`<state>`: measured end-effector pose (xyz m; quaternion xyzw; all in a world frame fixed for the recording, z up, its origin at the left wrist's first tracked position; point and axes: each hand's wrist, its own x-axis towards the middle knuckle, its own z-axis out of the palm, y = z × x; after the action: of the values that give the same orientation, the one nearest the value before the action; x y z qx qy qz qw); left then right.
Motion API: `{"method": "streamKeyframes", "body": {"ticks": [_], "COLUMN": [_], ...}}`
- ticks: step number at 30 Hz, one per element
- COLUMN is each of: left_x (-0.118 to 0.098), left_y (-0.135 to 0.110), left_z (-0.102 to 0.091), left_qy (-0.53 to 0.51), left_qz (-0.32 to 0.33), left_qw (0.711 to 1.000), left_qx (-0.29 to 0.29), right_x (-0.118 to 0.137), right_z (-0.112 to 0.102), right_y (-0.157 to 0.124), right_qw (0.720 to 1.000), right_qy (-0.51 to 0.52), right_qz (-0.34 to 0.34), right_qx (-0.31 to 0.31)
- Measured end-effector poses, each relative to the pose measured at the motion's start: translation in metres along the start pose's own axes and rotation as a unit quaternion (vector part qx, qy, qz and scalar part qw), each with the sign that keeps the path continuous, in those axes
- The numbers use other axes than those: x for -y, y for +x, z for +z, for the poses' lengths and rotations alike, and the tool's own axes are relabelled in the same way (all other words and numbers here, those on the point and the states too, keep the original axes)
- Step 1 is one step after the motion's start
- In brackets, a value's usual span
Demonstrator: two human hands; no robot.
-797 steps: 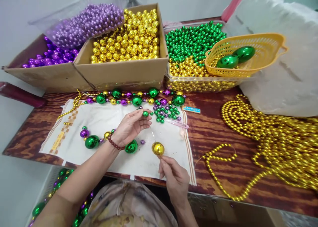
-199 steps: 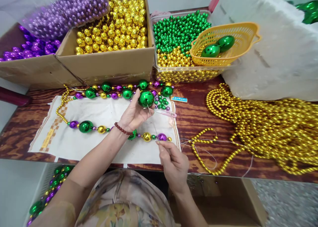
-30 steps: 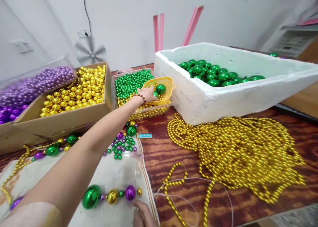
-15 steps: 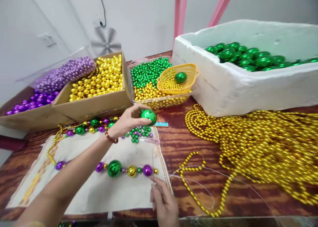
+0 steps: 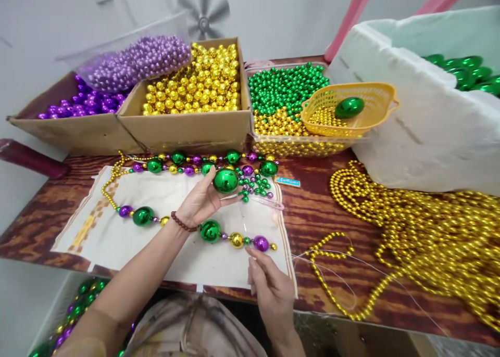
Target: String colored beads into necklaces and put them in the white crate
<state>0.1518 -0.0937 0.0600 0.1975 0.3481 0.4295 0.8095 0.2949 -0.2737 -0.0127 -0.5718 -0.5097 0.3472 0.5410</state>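
At eight o'clock from the middle of the white towel [image 5: 219,266], green, gold and purple bead strings fill a white crate [image 5: 52,307] below the tabletop. Between ten and eleven stands a cardboard box of purple beads [image 5: 70,136], lilac beads in clear plastic [image 5: 140,60] tilted over it. The towel's left end bears a yellow patch [image 5: 83,232]; its marks are too blurred to read. A bead strand [image 5: 143,216] crosses the towel, ending at the right in a small gold bead. At twelve sits a carton of gold beads [image 5: 187,125].

Toward one o'clock the left hand [image 5: 203,198], palm up, is curled around a large green bead [image 5: 225,180]. At four the right hand [image 5: 273,287] has thumb and forefinger pinched together on a needle [image 5: 245,227], barely visible, just beside the strand's purple bead.

Between one and two, a clear tub [image 5: 304,148] holds green and gold beads; a blue tag [image 5: 288,181], its white lettering illegible, lies toward three. At two are a yellow basket [image 5: 377,104] containing one large green bead and a foam box [image 5: 390,128]; at three, heaped gold bead strings [image 5: 429,253].
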Motion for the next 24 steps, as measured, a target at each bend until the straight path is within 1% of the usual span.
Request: {"method": "streamKeyframes", "body": {"ticks": [4,6,11,18,21,24], "left_x": [-0.006,-0.007,-0.006,-0.002,0.001,0.004], "left_y": [-0.002,-0.002,-0.002,-0.002,-0.002,-0.002], "left_z": [-0.006,-0.009,-0.012,-0.011,-0.013,-0.013], "left_qy": [-0.037,-0.041,-0.046,-0.038,-0.027,-0.014], "left_qz": [-0.028,-0.04,-0.033,-0.006,0.003,0.017], "left_qw": [0.999,0.998,0.997,0.998,0.998,0.999], "left_qx": [-0.025,-0.034,-0.049,-0.057,-0.048,-0.04], "right_x": [0.008,0.012,0.018,0.015,0.013,0.01], "right_z": [0.003,0.003,0.005,0.01,0.01,0.012], "right_y": [0.004,0.005,0.007,0.007,0.007,0.006], "right_qw": [0.995,0.992,0.99,0.992,0.991,0.993], "right_qy": [-0.073,-0.099,-0.115,-0.11,-0.114,-0.105], "right_qz": [-0.064,-0.081,-0.074,-0.065,-0.066,-0.051], "right_qx": [0.004,0.01,0.029,0.022,0.023,0.021]}}
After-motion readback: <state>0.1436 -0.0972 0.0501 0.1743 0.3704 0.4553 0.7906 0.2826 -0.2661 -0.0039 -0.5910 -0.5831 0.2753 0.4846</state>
